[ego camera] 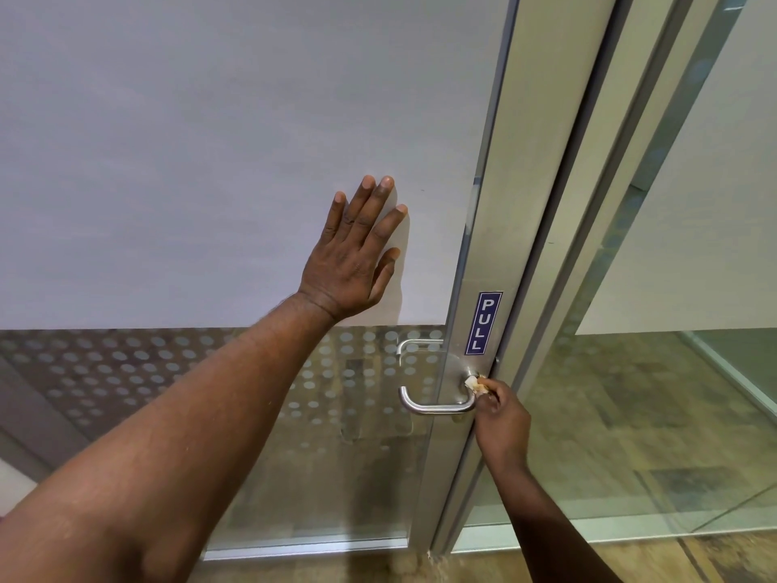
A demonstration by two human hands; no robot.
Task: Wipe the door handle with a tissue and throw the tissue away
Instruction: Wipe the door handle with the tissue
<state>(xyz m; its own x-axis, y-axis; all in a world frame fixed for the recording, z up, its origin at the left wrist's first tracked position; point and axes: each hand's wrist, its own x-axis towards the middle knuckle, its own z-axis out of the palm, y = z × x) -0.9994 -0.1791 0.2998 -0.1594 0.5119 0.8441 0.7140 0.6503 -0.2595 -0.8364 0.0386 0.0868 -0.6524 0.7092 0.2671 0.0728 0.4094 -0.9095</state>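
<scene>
even indoor light, sharp focus (edges bowed)

Door handle [437, 408]: brushed metal, satin sheen, smooth.
Door frame [500, 229]: matt silver metal.
Door panel [210, 140]: frosted matt glass above, clear glass with frosted dots below.
PULL sticker [483, 323]: glossy blue, white letters.
Tissue [476, 384]: soft crumpled white paper.
Floor [609, 435]: glossy, mottled.

The setting looks like an office or commercial building. A glass door [252, 162] carries frosted film with a dotted band below, set in a brushed aluminium frame [496, 254]. A blue PULL sign [482, 323] sits above a steel lever handle [437, 403], and a glass partition [672, 372] with patterned flooring [630, 435] lies beyond.
</scene>
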